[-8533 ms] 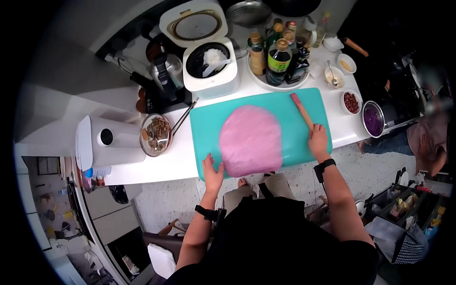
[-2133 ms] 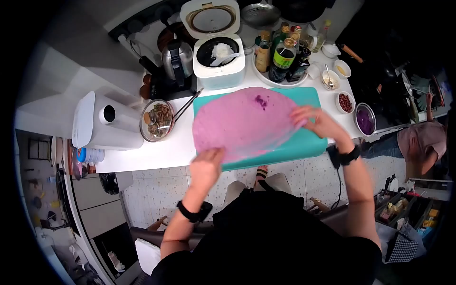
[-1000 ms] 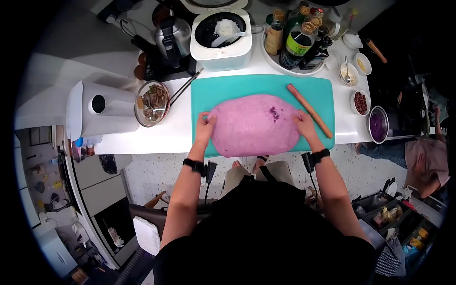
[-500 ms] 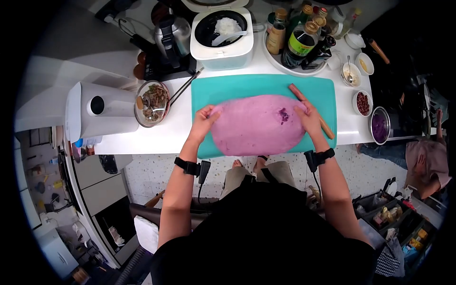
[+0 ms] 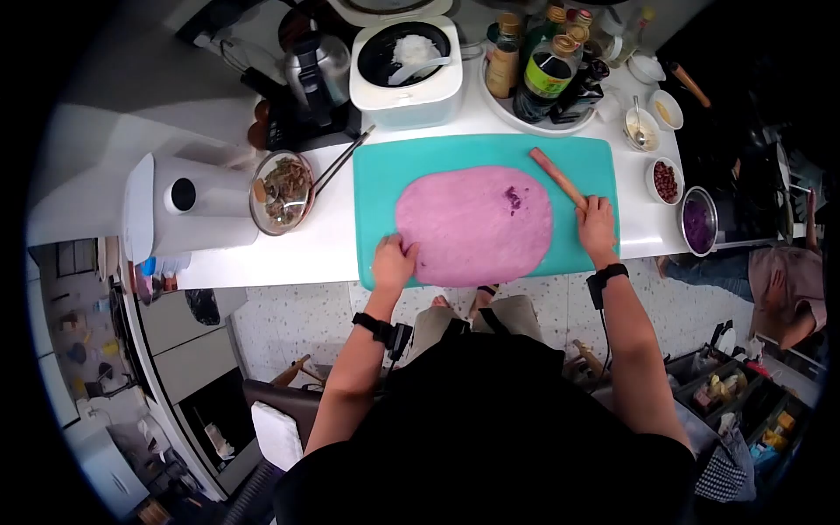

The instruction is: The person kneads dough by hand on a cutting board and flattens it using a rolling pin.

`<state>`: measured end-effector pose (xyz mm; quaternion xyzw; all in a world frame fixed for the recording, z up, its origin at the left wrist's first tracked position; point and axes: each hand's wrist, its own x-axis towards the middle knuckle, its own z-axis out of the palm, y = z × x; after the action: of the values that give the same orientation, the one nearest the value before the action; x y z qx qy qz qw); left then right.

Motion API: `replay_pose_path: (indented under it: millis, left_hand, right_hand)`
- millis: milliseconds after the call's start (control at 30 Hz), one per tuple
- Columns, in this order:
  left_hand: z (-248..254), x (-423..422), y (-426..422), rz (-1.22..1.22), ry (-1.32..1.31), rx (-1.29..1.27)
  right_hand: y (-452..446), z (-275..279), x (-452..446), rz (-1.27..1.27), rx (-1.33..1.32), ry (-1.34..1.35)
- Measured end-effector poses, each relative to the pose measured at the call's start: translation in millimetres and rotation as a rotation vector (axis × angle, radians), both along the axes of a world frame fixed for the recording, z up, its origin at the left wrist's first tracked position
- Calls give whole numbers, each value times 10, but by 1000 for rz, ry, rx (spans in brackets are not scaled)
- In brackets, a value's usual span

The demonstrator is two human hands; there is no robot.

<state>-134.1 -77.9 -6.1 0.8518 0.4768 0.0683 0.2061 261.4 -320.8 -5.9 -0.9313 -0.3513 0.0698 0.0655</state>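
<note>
A flat pink-purple sheet of dough (image 5: 472,227), with dark purple bits near its upper right, lies on the teal mat (image 5: 376,166). At the dough's lower left edge is my left hand (image 5: 395,261), its fingers bent and pinching the rim. My right hand (image 5: 598,229) is wrapped round the lower end of a wooden rolling pin (image 5: 556,174), which lies slanted on the right part of the mat. The dough and the pin do not touch.
Left of the mat are a glass bowl of food (image 5: 282,192), chopsticks (image 5: 343,160) and a white appliance (image 5: 144,210). Behind stand a rice cooker (image 5: 407,105) and bottles (image 5: 547,79). Small bowls (image 5: 665,181) line the right. Another person (image 5: 779,284) is at far right.
My right hand has let go of the dough's right edge and taken hold of the rolling pin. My left hand has moved down along the dough's left side. The dough now looks narrower.
</note>
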Motion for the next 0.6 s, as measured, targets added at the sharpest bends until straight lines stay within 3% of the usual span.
replay_pose_path:
  millis: [33, 100, 233, 300, 367, 433, 467, 500, 567, 600]
  left_hand:
    - [-54, -55, 34, 7, 0, 5]
    - [-94, -100, 183, 220, -329, -470]
    - [-88, -300, 219, 455, -325, -716]
    - [149, -244, 42, 436, -517, -211]
    - [311, -347, -4, 451, -537, -58]
    - [586, -390, -160, 149, -500, 345]
    - [570, -443, -269, 35, -458, 212]
    - [534, -449, -361, 39, -461, 215]
    - [434, -432, -469, -344, -142, 235]
    - [385, -458, -476, -348, -141, 234]
  right_hand:
    - [-2, -12, -8, 7, 5, 0]
    - [76, 68, -57, 34, 118, -19]
    - [332, 548, -561, 207, 304, -5]
    - [527, 738, -974, 479, 372, 60]
    - [719, 658, -1436, 593, 412, -12]
    - [908, 782, -1841, 662, 295, 129]
    - [953, 755, -1987, 669, 293, 124]
    - [982, 659, -2136, 671, 223, 49]
    - [935, 464, -2379, 670, 156, -27]
    - [843, 363, -2494, 593, 141, -35]
